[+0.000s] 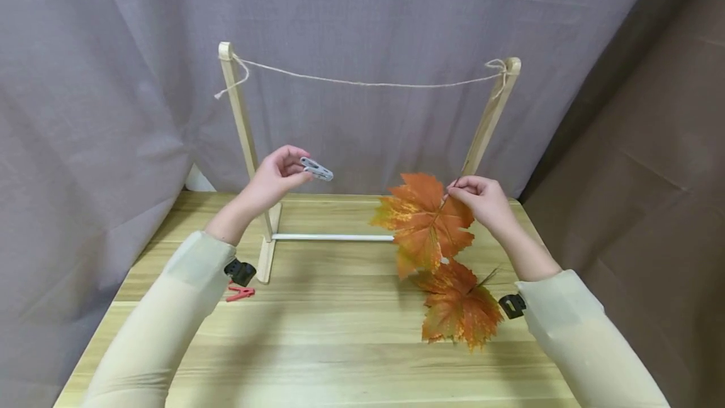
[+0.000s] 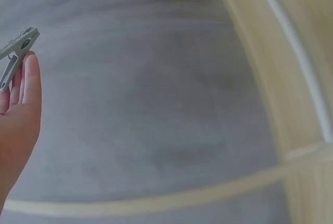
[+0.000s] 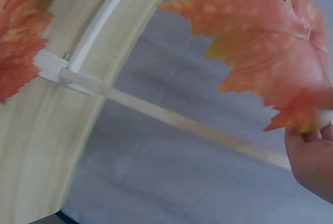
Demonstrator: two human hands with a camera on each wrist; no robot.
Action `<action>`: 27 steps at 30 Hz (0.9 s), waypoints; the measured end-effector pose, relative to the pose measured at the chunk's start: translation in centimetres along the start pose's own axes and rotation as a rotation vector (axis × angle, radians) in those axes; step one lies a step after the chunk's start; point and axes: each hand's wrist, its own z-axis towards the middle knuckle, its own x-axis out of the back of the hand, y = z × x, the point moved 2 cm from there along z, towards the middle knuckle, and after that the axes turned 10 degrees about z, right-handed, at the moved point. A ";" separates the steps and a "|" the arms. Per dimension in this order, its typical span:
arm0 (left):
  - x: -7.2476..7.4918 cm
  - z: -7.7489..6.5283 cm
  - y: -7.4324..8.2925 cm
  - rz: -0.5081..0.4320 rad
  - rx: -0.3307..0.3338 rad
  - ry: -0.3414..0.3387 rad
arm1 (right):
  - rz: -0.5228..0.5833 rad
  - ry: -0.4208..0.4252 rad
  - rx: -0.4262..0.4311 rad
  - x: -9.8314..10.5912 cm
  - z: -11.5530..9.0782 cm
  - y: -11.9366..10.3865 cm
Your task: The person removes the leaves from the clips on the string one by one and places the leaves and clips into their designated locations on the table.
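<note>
My left hand pinches a grey clothespin between thumb and fingers, in front of the left post and below the string. The same clothespin shows at the left edge of the left wrist view. On the other side, my right hand pinches the thin stem of an orange maple leaf, which hangs with its broad part down and to the left. A second orange leaf lies on the table below it. In the right wrist view the held leaf partly covers the fingers.
A wooden frame with a left post and a right post carries a slack string. A white rod joins its feet. Red clothespins lie by my left sleeve on the wooden table. Grey curtain hangs behind.
</note>
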 end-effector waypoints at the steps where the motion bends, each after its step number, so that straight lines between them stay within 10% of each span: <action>1: 0.2 -0.3 -0.4 0.014 0.005 0.003 | 0.007 -0.003 -0.007 0.2 -0.2 0.3; 27: 5.4 -7.7 -11.6 0.142 0.173 0.069 | -0.006 -0.008 -0.221 3.9 -4.7 7.6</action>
